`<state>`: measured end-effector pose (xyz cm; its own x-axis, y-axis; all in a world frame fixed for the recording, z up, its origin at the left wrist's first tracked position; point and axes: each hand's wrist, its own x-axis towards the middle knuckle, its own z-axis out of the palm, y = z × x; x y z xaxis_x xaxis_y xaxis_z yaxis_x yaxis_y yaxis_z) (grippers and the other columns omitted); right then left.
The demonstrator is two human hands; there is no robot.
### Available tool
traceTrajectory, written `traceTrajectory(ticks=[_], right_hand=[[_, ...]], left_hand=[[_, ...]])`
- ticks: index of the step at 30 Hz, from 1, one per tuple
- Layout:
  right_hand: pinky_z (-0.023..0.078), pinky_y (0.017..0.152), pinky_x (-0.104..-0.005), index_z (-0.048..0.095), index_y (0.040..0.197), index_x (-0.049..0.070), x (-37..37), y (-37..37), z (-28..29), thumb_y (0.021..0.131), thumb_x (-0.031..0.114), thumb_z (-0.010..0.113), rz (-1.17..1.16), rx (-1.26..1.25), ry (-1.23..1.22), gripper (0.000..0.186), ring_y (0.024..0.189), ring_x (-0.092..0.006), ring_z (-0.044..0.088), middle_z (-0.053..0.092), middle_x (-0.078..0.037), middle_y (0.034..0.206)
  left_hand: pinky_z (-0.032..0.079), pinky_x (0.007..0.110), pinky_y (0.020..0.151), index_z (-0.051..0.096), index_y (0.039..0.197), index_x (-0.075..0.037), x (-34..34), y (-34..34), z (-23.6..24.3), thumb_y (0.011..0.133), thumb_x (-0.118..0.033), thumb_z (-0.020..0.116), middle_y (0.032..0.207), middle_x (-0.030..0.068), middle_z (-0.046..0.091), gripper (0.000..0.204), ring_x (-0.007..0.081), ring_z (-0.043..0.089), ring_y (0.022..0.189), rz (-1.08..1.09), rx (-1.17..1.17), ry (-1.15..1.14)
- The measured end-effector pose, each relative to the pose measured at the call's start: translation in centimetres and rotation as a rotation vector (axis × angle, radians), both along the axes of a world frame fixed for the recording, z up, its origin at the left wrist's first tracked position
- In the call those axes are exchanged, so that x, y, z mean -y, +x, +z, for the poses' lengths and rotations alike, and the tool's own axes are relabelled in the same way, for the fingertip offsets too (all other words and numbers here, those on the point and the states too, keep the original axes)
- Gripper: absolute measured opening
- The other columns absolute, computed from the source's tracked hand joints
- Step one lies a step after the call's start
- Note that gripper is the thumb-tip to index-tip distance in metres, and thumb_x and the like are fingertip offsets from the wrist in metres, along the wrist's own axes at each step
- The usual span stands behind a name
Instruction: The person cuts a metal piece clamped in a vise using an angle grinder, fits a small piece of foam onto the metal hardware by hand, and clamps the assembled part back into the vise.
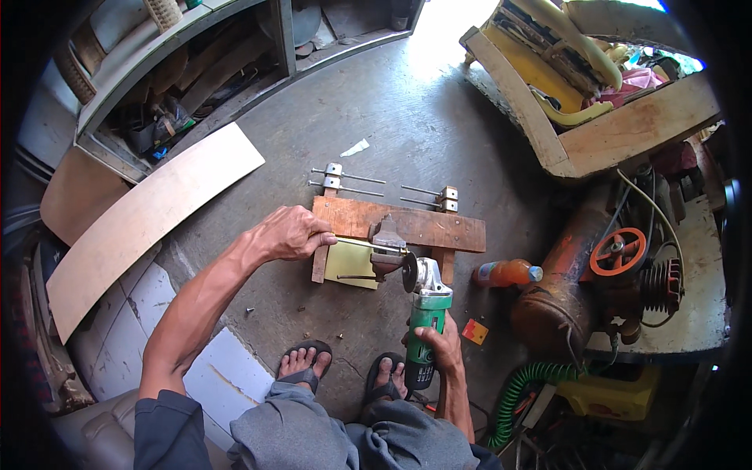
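My left hand (288, 233) rests on the left end of a low wooden stand (427, 225) on the concrete floor, pressing down near a thin metal rod (362, 245) clamped in a small rusty vise (387, 244). My right hand (437, 345) grips the green body of an angle grinder (427, 309). Its dark disc (410, 272) sits right beside the vise, at the rod's end. A yellowish sheet (351, 264) lies under the stand. My feet in sandals (345, 368) are just in front.
Threaded rods with square blocks (384, 186) lie behind the stand. An orange bottle (507, 272) and a rusty compressor with an orange wheel (607, 270) are to the right. A long plywood strip (141, 223) and shelving (180, 78) are left, a wooden frame (595, 102) at the back right.
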<state>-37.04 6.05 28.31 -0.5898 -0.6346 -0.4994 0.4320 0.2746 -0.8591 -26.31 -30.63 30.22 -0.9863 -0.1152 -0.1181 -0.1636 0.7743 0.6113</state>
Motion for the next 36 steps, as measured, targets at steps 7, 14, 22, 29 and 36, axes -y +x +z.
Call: traceTrajectory(ticks=[7,14,22,29,36], right_hand=[[0.060,0.065,-0.0378,0.049,0.126,-0.002,0.10,-0.29,0.02,0.073,0.024,0.072,0.023,-0.023,0.025,0.063,0.073,-0.0267,0.071,0.063,-0.014,0.096],[0.059,0.064,-0.0382,0.049,0.126,-0.002,0.33,-0.24,-0.09,0.073,0.026,0.073,-0.003,-0.001,-0.007,0.064,0.073,-0.0271,0.071,0.063,-0.014,0.097],[0.059,0.063,-0.0384,0.049,0.125,-0.002,0.37,-0.28,-0.30,0.071,0.026,0.073,-0.040,0.048,-0.015,0.065,0.073,-0.0277,0.071,0.062,-0.015,0.097],[0.059,0.064,-0.0385,0.051,0.122,-0.002,0.67,-0.47,-0.34,0.072,0.029,0.072,-0.005,0.045,-0.040,0.063,0.073,-0.0277,0.071,0.062,-0.015,0.096],[0.059,0.064,-0.0381,0.052,0.119,-0.003,0.53,-0.80,-0.55,0.071,0.030,0.073,0.005,0.057,-0.038,0.062,0.073,-0.0272,0.071,0.062,-0.014,0.094]], left_hand=[[0.054,0.048,0.066,0.076,0.090,-0.010,0.01,-0.01,0.33,0.096,-0.035,0.064,0.078,0.0176,0.071,0.029,0.0378,0.069,0.072,0.005,0.020,-0.034],[0.053,0.049,0.064,0.073,0.086,-0.008,0.04,-0.06,0.56,0.097,-0.036,0.063,0.075,0.0171,0.070,0.031,0.0386,0.068,0.071,0.011,0.035,-0.049],[0.053,0.049,0.064,0.073,0.086,-0.009,0.04,-0.20,0.37,0.097,-0.036,0.063,0.075,0.0169,0.070,0.031,0.0388,0.068,0.071,0.000,0.021,-0.063],[0.050,0.047,0.062,0.068,0.084,-0.004,0.04,0.02,0.54,0.095,-0.030,0.066,0.076,0.0150,0.067,0.029,0.0380,0.066,0.071,0.006,0.026,-0.046],[0.049,0.047,0.062,0.068,0.085,-0.004,-0.14,-0.09,0.56,0.096,-0.031,0.065,0.075,0.0151,0.066,0.030,0.0377,0.066,0.071,-0.004,0.005,-0.051]])
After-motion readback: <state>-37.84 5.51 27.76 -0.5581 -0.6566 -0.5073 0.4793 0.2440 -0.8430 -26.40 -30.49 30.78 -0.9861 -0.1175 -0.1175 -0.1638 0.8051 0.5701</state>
